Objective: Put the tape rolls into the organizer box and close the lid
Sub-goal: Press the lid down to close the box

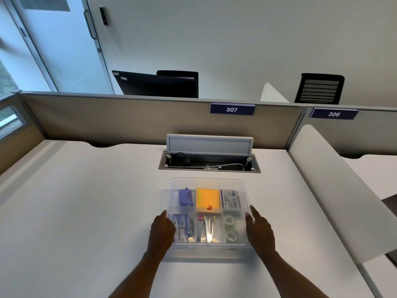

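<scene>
The organizer box (208, 214) is sitting on the white desk (86, 211), two tape rolls (230, 227) lying in its near-right compartment. The left hand (161, 232) and right hand (260, 231) are pressing its clear lid (208, 182) at either side, each grip closing on the edges.

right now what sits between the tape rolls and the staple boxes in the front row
In the head view, one compartment holding a stapler separates the tape rolls from the staple boxes.

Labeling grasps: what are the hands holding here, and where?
Both hands hold the clear lid over the organizer box: left hand on its left edge, right hand on its right edge.
</scene>
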